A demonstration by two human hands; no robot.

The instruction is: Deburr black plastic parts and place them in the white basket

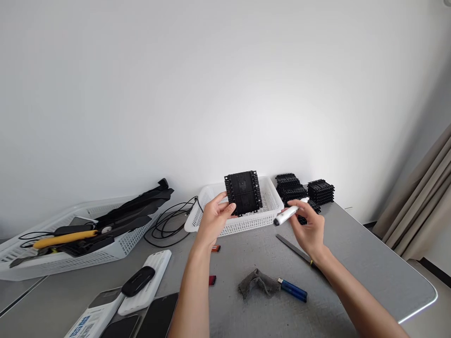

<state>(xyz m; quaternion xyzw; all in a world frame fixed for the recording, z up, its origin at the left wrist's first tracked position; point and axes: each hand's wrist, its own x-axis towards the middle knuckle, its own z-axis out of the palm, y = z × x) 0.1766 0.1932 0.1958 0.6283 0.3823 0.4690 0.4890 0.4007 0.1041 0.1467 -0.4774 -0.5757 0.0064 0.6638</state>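
Observation:
My left hand (214, 216) is closed on a black plastic part (244, 193), flat and squarish with toothed side edges. It is held up in front of a white perforated basket (232, 229). In my right hand (310, 225) is a white marker pen (291, 213), its dark end pointing down and left toward the basket. The marker and the black part are apart. Whether the marker is capped I cannot tell. Behind my right hand stand stacks of similar black parts (320, 191), one stack partly hidden by the fingers.
A grey cloth (259, 284) and a blue lighter (293, 289) lie on the grey table (380, 277). A file-like metal tool (292, 247) runs under my right forearm. Tools fill the left basket (84, 260); a black cable (164, 225) lies beside it. A white power bank (148, 281) is at front left.

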